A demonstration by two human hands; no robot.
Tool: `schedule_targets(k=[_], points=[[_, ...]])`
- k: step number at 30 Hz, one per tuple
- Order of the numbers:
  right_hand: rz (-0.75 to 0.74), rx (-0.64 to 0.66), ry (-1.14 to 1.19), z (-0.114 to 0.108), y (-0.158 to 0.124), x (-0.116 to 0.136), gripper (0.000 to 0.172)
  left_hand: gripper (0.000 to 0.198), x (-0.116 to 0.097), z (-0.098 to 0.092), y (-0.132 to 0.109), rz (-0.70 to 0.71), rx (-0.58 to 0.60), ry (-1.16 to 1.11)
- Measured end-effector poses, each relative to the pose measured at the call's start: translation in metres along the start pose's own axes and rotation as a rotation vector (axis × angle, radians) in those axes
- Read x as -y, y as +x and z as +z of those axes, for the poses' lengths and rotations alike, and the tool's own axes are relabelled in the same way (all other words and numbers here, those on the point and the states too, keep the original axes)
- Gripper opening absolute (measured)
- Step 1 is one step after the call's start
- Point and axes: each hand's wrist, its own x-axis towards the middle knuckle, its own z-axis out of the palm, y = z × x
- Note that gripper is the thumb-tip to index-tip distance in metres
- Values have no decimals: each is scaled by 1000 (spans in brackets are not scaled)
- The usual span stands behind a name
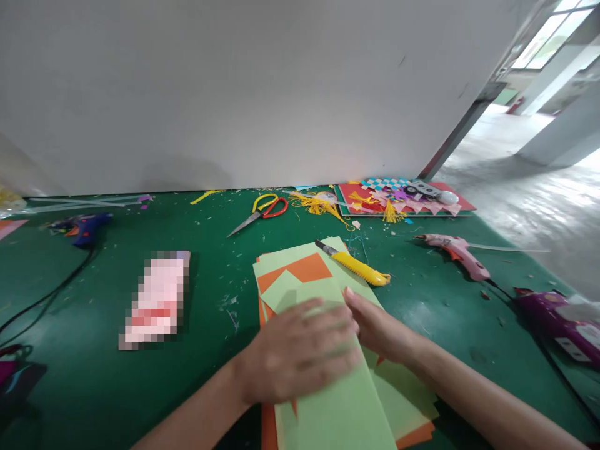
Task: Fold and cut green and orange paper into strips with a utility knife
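Note:
My left hand [300, 353] lies flat with fingers spread on a light green paper sheet [337, 400], pressing it down; it is a little smeared by motion. My right hand [372, 325] rests beside it on the same sheet's right edge, fingers stretched toward the left hand. The green sheet sits on a stack of green and orange paper [304, 269] on the green table [210, 300]. A yellow utility knife [356, 265] lies on the stack's far corner, just beyond my right hand.
Yellow and red scissors [262, 211] lie farther back. A pink glue gun [459, 253] is at the right, a blue glue gun [84, 228] at the left, a purple object [557, 319] at the right edge. Woven paper crafts [403, 197] and yellow tassels sit by the white wall.

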Motion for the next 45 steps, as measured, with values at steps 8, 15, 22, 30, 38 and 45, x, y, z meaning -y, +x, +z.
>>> schedule_targets(k=[8, 15, 22, 30, 38, 45], points=[[42, -468, -4, -4, 3, -4, 32, 50, 5, 4, 2, 556, 421, 772], [-6, -265, -153, 0, -1, -2, 34, 51, 15, -4, 2, -44, 126, 378], [-79, -246, -290, -4, 0, -6, 35, 21, 6, 0, 5, -218, 193, 280], [-110, -240, -406, -4, -1, -5, 34, 30, 6, 1, 7, -117, 136, 287], [-289, -405, -432, -4, 1, 6, 28, 35, 5, -2, 12, -142, 86, 275], [-354, -456, -531, -8, -3, 8, 42, 36, 6, -1, 11, -194, 96, 242]])
